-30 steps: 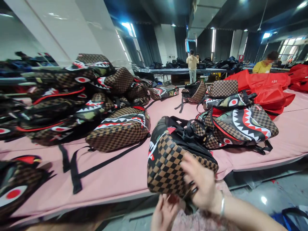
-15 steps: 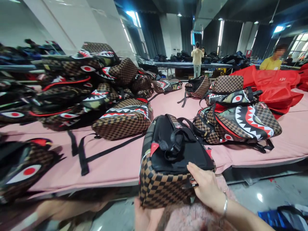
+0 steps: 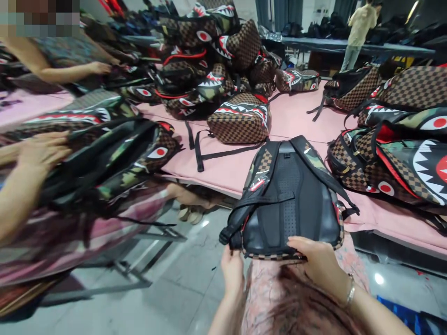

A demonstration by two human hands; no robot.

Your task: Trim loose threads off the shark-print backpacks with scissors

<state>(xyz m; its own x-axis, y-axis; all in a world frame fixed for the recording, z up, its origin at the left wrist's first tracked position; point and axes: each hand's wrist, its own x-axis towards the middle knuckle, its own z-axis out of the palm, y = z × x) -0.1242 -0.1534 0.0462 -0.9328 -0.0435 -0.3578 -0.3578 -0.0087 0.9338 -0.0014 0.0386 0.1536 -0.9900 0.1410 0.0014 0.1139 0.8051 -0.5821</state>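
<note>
A checkered backpack [image 3: 289,209] lies in front of me with its black padded back panel and shoulder straps facing up. Its far part rests on the edge of the pink-covered table [image 3: 216,163], and its base points toward me. My left hand [image 3: 233,270] is closed at the lower left corner, beside a black strap buckle [image 3: 225,236]; its fingertips are partly hidden. At the bottom edge, my right hand [image 3: 317,260] grips with the thumb on top and the fingers out of sight underneath.
Shark-face backpacks are piled [image 3: 206,70] at the back left. An open shark-face backpack [image 3: 394,163] lies to the right. At left, a co-worker's hands [image 3: 45,149] touch a black and camouflage backpack [image 3: 139,153]; another person [image 3: 361,32] stands far back.
The view has swung left. The backpack has turned from showing its checkered base to lying back panel up, straps spread. My left hand has moved from beneath it to its lower left corner.
</note>
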